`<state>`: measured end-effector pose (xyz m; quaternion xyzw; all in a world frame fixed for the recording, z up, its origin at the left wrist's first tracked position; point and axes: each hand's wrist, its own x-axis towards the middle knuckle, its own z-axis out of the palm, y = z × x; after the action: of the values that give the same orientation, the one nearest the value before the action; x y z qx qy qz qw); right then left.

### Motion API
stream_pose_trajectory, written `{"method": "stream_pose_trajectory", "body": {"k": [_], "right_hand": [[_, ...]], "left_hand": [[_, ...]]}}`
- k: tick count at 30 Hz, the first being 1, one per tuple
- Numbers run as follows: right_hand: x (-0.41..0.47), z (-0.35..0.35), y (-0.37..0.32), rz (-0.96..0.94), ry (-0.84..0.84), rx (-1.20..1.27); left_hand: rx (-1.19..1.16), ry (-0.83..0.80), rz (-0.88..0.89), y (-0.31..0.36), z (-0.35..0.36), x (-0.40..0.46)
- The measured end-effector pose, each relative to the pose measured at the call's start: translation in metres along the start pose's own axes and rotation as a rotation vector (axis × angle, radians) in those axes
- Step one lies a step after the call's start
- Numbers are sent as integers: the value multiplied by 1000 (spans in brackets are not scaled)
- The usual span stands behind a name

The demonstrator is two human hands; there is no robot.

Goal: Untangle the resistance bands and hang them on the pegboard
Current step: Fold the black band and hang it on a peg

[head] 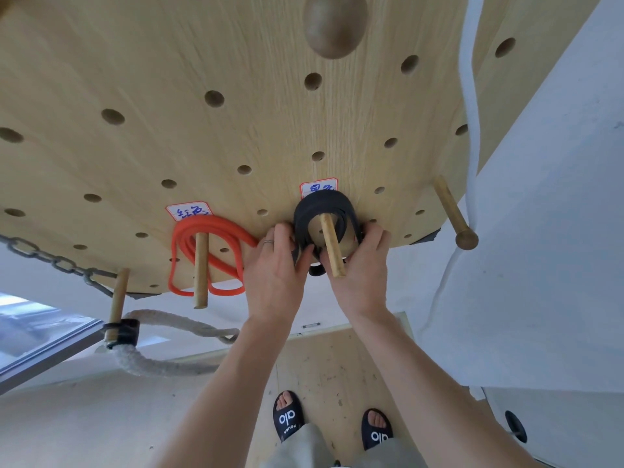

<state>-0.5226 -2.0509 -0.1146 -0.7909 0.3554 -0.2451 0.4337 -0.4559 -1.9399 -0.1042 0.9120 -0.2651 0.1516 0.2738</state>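
A coiled black resistance band hangs looped over a wooden peg on the light wooden pegboard, under a handwritten label. My left hand grips the coil's left side, and my right hand grips its right side from below. To the left, a red resistance band hangs in loops over another peg, below its own label.
More pegs stick out at the lower left and right. A metal chain and a thick pale rope hang at the left. A white strap dangles at the right. My sandalled feet stand on a plywood floor.
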Motion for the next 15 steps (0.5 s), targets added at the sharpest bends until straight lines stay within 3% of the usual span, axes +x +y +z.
{"method": "stream_pose_trajectory", "body": {"k": [6, 15], "right_hand": [[8, 2, 2, 31, -1, -150], [12, 4, 16, 0, 41, -138]], "left_hand": [[-31, -28, 11, -11, 5, -5], [-20, -56, -100, -3, 9, -9]]}}
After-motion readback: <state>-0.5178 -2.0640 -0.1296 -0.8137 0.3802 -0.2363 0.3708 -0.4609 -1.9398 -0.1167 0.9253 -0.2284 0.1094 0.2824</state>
